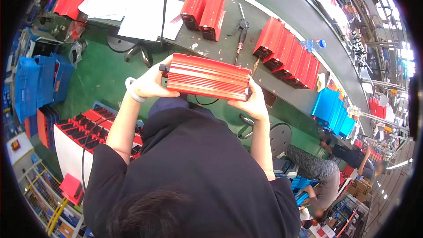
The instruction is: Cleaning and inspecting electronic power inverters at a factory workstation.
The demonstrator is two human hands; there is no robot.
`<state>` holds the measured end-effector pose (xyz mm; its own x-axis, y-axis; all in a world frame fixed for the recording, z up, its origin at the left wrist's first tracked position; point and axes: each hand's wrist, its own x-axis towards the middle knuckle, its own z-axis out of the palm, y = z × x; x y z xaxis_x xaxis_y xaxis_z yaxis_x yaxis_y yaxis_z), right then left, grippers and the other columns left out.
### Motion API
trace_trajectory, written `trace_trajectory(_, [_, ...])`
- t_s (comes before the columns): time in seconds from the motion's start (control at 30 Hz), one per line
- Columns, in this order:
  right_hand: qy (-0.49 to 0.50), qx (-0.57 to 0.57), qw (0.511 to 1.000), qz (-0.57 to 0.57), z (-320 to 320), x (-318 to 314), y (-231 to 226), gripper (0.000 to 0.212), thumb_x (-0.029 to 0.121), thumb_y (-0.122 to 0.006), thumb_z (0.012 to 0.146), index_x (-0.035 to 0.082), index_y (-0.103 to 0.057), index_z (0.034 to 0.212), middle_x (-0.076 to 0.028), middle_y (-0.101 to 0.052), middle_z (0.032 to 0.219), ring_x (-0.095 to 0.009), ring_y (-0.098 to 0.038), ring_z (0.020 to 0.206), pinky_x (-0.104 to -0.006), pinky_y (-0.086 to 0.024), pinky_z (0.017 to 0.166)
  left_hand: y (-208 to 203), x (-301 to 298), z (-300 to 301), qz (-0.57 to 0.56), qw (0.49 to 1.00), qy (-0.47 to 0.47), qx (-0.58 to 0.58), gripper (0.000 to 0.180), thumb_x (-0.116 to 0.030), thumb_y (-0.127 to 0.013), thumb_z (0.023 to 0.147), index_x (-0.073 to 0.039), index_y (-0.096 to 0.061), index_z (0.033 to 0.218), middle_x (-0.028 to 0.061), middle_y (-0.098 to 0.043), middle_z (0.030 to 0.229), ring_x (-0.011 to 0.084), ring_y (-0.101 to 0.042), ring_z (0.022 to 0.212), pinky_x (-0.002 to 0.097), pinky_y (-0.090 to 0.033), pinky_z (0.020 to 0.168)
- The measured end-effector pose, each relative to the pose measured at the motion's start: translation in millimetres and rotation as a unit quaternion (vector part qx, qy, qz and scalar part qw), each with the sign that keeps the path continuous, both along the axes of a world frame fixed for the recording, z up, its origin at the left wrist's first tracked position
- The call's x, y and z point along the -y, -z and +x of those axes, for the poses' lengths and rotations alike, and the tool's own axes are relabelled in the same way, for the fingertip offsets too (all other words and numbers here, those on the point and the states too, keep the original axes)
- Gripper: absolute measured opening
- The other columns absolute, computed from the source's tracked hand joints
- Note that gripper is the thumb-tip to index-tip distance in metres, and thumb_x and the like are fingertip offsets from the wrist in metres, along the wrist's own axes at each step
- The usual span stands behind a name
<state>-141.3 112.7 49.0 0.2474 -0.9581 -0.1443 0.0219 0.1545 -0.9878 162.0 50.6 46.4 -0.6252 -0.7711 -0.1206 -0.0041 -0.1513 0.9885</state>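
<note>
Workbench (220, 49) runs just beyond the grip. Red ribbed case (207, 77) sits between both hands: left hand (152, 81) and right hand (253, 101) each half-closed round an end. I'd keep it level, and mind the black knob (164, 67) by the left.

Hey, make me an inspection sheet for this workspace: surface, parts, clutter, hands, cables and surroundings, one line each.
Surface: dark bench, flecked with small scraps.
Parts: one red ribbed case held in front of the person; a pair of red cases and a row of red cases on the bench.
Clutter: loose white papers, a black tool, a blue-capped clear bottle beside the row.
Hands: left hand and right hand grip opposite ends of the held case.
Cables: a black cable crosses the papers.
Surroundings: green floor, blue bins at left, co-workers at right.
</note>
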Motion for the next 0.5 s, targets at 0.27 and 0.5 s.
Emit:
trace_trajectory(0.27, [0.024, -0.091, 0.992, -0.087, -2.7, 5.3, 0.2, 0.066, 0.009, -0.083, 0.065, 0.001, -0.048, 0.121, -0.007, -0.049, 0.119, -0.015, -0.051, 0.111, -0.0284, -0.043, 0.093, -0.4, 20.9, -15.6, -0.087, 0.993, 0.057, -0.053, 0.065, -0.006, -0.079, 0.065, -0.004, -0.046, 0.122, 0.0112, -0.046, 0.129, 0.0218, -0.044, 0.121, 0.0358, -0.034, 0.103])
trace_trajectory(0.5, [0.062, -0.109, 0.986, -0.110, -15.0, 8.6, 2.8, 0.068, 0.005, -0.082, 0.064, 0.004, -0.048, 0.123, -0.006, -0.046, 0.124, -0.016, -0.049, 0.115, -0.0293, -0.042, 0.096, 0.7, 43.2, -32.0, -0.060, 0.992, 0.077, -0.074, 0.059, -0.004, -0.076, 0.066, -0.005, -0.050, 0.119, 0.0111, -0.048, 0.127, 0.0216, -0.045, 0.120, 0.0350, -0.035, 0.102])
